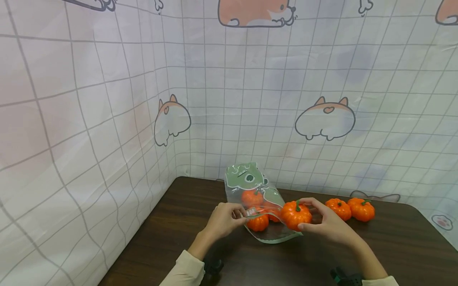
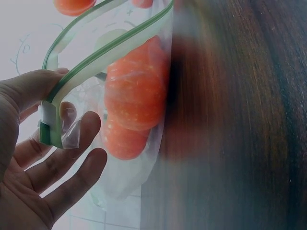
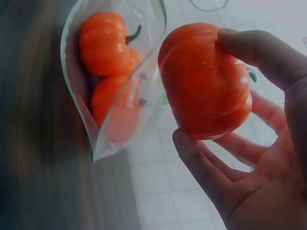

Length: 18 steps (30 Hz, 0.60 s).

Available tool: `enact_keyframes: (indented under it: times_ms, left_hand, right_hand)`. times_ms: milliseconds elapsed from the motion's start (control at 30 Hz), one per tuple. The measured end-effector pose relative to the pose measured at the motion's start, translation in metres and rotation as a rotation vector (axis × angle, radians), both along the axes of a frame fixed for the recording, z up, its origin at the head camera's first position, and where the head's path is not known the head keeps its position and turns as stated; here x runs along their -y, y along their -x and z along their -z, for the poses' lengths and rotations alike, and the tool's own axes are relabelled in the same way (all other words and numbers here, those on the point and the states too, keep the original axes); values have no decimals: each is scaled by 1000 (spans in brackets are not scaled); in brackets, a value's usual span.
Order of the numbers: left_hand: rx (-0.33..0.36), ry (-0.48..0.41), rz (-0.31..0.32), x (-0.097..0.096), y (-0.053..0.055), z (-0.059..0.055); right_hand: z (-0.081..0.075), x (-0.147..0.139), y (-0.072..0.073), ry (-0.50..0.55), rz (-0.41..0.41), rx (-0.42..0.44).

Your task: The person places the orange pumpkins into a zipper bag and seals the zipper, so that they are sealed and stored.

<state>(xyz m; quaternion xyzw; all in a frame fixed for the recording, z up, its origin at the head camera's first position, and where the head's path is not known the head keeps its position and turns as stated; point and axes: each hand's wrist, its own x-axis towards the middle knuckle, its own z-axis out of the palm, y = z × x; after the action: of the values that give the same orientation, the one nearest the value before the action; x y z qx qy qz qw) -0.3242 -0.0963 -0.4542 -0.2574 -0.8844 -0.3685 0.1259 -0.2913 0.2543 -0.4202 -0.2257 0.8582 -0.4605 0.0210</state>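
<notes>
A clear zip bag (image 1: 234,193) with a green cartoon print lies on the dark table, its mouth spread toward me. Inside it are several small orange pumpkins (image 1: 258,223), seen through the plastic in the left wrist view too (image 2: 136,88). My left hand (image 1: 222,218) pinches the bag's zip edge near the slider (image 2: 48,115). Held between the thumb and fingers of my right hand (image 1: 330,224) is another pumpkin (image 3: 204,81) with a green stem, right beside the bag's open mouth. In the head view it overlaps the bag's right edge.
Two more pumpkins, one (image 1: 338,209) beside the other (image 1: 361,209), sit on the table (image 1: 404,246) right of my right hand. A white grid-patterned cloth (image 1: 250,119) with cartoon dogs hangs behind the table and along its left side.
</notes>
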Motion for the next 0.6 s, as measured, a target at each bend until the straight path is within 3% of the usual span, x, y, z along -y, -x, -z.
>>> enact_keyframes:
  times_ms: [433,600]
  left_hand:
    - [8,0,-14,0,-2,-1]
    - [16,-5,-18,1,-1,0]
  right_hand:
    - [4,23,-3,-70,-49,-47]
    - [3,27,-5,-50,-86,-33]
